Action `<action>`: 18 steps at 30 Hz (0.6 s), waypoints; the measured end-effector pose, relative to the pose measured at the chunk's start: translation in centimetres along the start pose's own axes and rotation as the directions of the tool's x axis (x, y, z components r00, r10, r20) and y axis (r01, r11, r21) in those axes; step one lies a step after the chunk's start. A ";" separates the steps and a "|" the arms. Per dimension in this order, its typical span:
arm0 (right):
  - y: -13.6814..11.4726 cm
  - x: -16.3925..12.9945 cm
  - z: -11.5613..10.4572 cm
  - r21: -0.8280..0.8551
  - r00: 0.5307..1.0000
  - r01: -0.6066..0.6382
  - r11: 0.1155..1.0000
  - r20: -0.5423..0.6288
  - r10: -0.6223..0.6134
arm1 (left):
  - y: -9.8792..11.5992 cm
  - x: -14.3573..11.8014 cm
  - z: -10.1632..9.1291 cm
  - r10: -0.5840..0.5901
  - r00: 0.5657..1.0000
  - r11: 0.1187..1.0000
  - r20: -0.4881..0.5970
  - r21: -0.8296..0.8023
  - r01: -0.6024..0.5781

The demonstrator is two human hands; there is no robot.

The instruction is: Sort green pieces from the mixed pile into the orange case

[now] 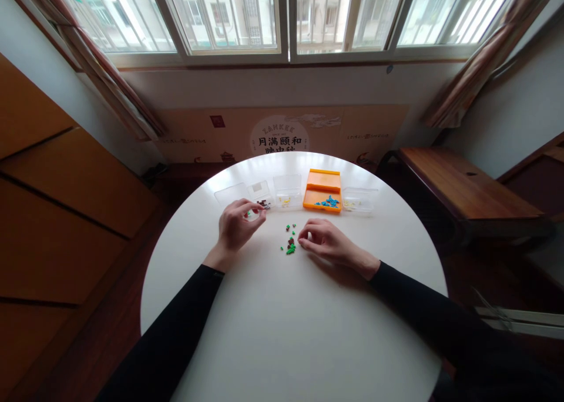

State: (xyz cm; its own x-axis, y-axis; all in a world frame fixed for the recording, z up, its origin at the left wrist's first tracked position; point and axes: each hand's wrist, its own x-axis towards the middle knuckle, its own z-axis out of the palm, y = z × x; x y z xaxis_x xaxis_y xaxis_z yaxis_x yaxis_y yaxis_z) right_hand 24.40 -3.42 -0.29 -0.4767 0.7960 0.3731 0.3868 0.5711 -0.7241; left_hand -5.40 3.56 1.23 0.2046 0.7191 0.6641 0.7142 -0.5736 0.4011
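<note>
Round white table (273, 331), person seated at near side, both arms in black sleeves reaching in

Left hand (237, 224) rests on the table left of centre, fingers curled in, thumb and forefinger tips pinched together at the far right of the hand, right by a small clear box (261, 194) holding dark bits; something tiny may be in the pinch, too small to tell

Right hand (324, 241) lies on the table right of centre, palm down, fingers bent inward, fingertips close together and just beside a small pile of green and dark pieces (290, 241); whether it grips one, cannot tell

The pile sits between the two hands, nearer the right one, a few green pieces scattered just beyond it

Row of boxes at the far side of the table, left to right: flat clear lid (231, 193), the small clear box, another clear box (287, 191) with yellowish bits, orange box (323, 197) open with blue pieces (328, 202) in it, clear box (360, 201) with pale bits at the right end

Behind the table a low wall with printed panel (279, 134), big windows (282, 14) above, curtains at both sides, wooden bench (462, 181) to the right, wooden cabinet (53, 202) to the left
</note>
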 end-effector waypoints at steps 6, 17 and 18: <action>0.4 0.0 0.1 0.028 1.000 0.012 1.000 -0.002 -0.012 | -1.4 0.6 0.3 -0.130 0.990 0.978 -0.062 0.155 0.138; 0.3 0.1 0.0 0.016 1.000 0.023 1.000 -0.004 -0.023 | -2.4 0.7 1.4 -0.124 0.991 0.955 -0.052 0.265 0.134; 0.4 0.1 0.1 0.013 1.000 0.025 1.000 -0.002 -0.025 | -2.4 0.7 1.4 -0.116 0.992 0.959 -0.053 0.255 0.126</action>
State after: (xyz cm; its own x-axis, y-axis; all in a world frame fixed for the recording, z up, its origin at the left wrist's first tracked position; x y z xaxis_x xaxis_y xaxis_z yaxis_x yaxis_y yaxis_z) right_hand 24.47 -3.13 -0.58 -0.4845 0.7819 0.3923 0.3643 0.5881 -0.7221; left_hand -6.04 5.95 -0.17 0.0846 0.7588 0.6459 0.8813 -0.3594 0.3068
